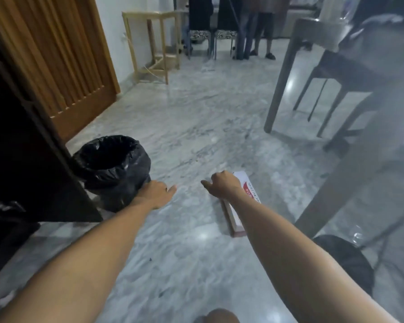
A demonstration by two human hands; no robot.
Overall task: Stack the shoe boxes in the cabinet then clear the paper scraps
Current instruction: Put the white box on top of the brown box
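Observation:
A white shoe box (234, 217) with a red label lies on the marble floor right of centre, its long side running away from me. My right hand (222, 185) hovers at the box's far left corner with fingers curled and thumb pointing left; whether it touches the box is unclear. My left hand (155, 192) reaches out beside the bin, fingers curled under, thumb out, nothing visible in it. The dark cabinet (21, 159) stands open at the left, its inside too dark to read. A pale scrap (6, 300) lies on the floor at the lower left.
A bin lined with a black bag (112, 164) stands by the cabinet's corner. A grey table (336, 73) and chairs fill the right side. A wooden door (56, 54) is at the back left, and people stand beyond a light wooden stand (154, 43).

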